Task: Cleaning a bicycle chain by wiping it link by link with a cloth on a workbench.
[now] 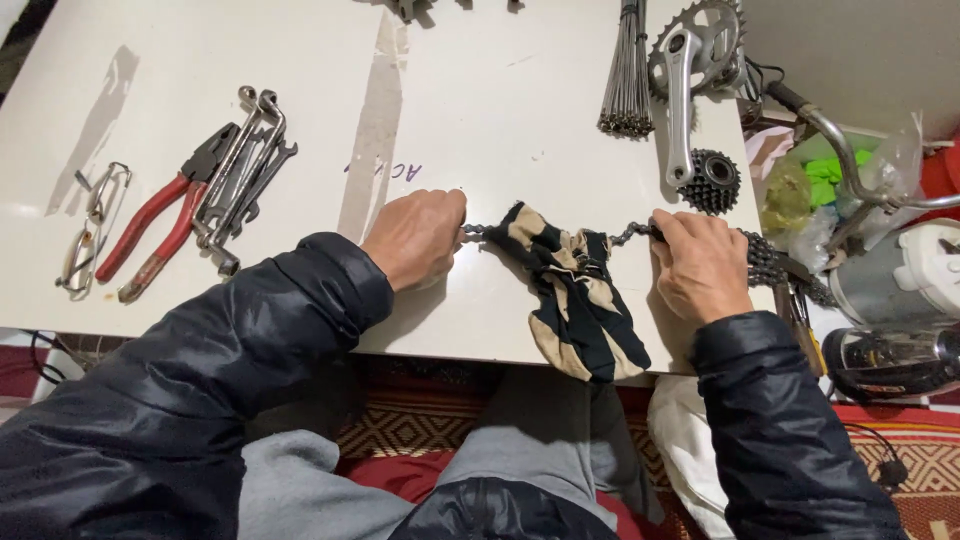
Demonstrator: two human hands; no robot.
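Two hands hold a bicycle chain (630, 234) stretched across the near edge of the white table (480, 100), with a striped black and beige rag (575, 290) draped over its middle. The left hand (415, 238) pinches the chain's left end with fingers curled tight; the right hand (700, 265) grips the right part, fingers pressed together. I judge the chain is being wiped; sliding it through the rag needs steady tension. Far right lie a sprocket cluster (710, 182) and crank (690, 60); far left, red pliers (160, 225) and wrenches (245, 165).
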